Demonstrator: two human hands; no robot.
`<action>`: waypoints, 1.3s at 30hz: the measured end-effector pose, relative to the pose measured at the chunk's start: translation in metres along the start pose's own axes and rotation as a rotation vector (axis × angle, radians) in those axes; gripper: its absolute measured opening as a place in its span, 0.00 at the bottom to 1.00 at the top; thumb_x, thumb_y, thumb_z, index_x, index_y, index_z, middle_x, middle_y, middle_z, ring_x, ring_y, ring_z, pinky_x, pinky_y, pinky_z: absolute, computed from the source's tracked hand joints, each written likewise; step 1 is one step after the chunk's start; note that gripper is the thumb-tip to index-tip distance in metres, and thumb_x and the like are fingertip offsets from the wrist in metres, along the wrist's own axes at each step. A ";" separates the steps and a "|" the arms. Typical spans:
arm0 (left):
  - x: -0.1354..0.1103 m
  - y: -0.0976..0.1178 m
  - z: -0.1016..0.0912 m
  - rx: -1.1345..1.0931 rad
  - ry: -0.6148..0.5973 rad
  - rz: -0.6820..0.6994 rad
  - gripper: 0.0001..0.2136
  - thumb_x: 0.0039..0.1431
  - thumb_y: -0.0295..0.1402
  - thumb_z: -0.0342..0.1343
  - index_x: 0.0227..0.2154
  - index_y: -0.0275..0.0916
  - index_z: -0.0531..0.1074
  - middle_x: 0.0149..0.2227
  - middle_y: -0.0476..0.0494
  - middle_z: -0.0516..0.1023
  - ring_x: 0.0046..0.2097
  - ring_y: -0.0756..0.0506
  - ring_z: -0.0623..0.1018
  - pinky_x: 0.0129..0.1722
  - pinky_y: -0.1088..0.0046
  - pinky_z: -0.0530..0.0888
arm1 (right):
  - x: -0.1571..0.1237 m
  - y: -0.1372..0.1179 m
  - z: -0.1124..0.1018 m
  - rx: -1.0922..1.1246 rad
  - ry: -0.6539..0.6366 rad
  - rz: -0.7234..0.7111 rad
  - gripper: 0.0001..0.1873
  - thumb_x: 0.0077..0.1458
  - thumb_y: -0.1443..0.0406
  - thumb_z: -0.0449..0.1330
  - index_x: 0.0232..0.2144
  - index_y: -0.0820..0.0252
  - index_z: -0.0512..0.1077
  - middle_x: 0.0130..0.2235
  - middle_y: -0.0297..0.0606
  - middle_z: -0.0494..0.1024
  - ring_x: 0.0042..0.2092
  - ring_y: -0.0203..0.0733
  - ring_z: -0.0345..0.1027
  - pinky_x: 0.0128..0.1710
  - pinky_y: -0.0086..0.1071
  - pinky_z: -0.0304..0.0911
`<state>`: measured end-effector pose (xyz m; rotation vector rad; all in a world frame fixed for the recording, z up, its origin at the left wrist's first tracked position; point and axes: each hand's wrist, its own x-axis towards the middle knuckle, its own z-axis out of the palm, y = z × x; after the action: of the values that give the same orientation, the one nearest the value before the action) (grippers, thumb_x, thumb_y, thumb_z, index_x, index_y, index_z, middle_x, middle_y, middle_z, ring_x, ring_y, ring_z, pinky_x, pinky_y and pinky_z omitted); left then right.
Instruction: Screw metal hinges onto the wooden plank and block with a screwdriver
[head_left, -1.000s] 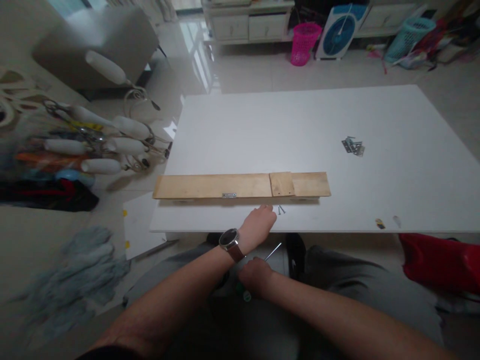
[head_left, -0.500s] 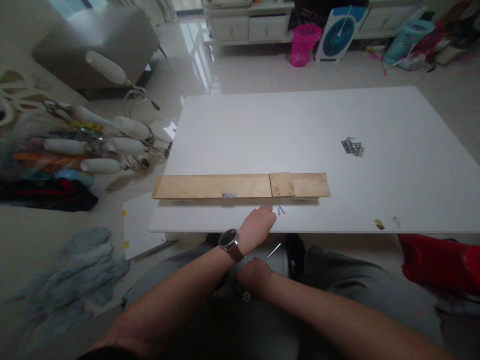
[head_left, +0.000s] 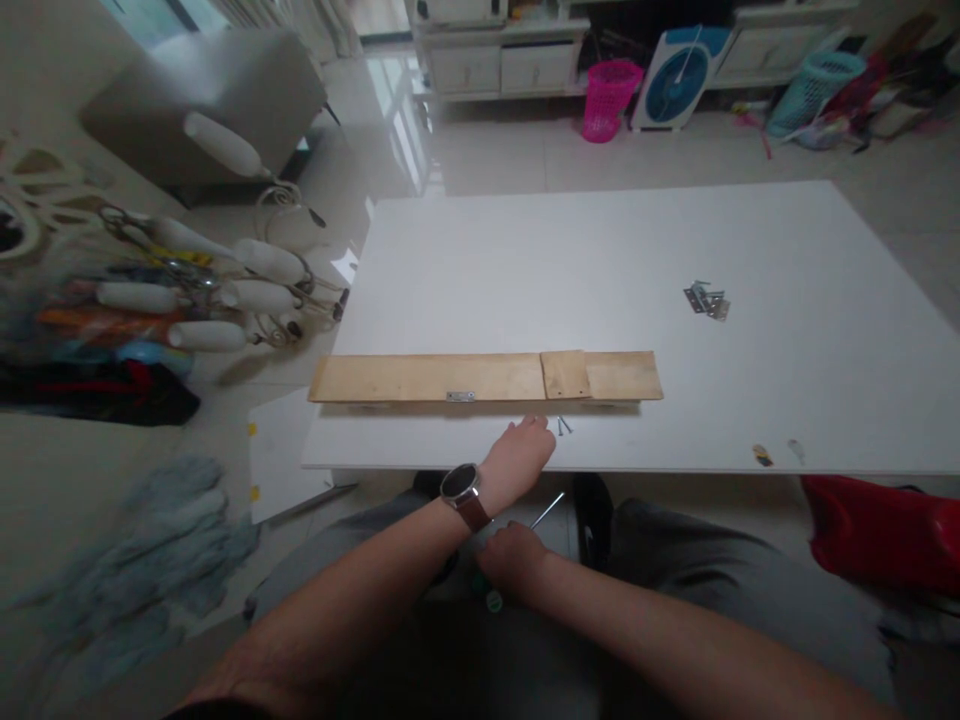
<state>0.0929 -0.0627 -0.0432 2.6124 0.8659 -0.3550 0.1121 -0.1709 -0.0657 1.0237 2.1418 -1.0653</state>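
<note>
My left hand (head_left: 519, 455), with a watch (head_left: 460, 484) on the wrist, rests on the white board near its front edge. Its fingers are curled, and whatever may be in them is hidden. Just right of the fingertips lie loose screws (head_left: 562, 427). Below the edge, my right hand (head_left: 514, 562) is closed round a screwdriver (head_left: 547, 511), whose metal shaft points up and right. A long wooden plank (head_left: 405, 378) lies beyond my left hand. It carries a small metal plate (head_left: 460, 397) at its near edge and a short wood piece (head_left: 565, 374) on top.
The white board (head_left: 600, 260) spreads across the middle. Metal brackets and screws (head_left: 706, 299) lie in a pile at its right. A red object (head_left: 885, 530) stands by the front right edge. At left are a lamp with white shades (head_left: 225, 145) and a grey-blue cloth (head_left: 172, 540).
The whole scene sits slightly lower in the view. Both hands keep nearly the same place and pose, and the plank and screws have not visibly moved on the board.
</note>
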 end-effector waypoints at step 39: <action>-0.001 0.003 -0.009 -0.062 -0.106 0.039 0.11 0.67 0.21 0.53 0.48 0.31 0.77 0.49 0.30 0.81 0.60 0.35 0.77 0.64 0.47 0.75 | 0.007 0.005 0.016 0.004 0.051 -0.006 0.15 0.56 0.71 0.68 0.47 0.66 0.83 0.48 0.57 0.87 0.50 0.62 0.83 0.46 0.45 0.75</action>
<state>0.0944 -0.0618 -0.0343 2.5242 0.7776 -0.4449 0.1139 -0.1793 -0.0812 1.0570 2.1852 -1.0570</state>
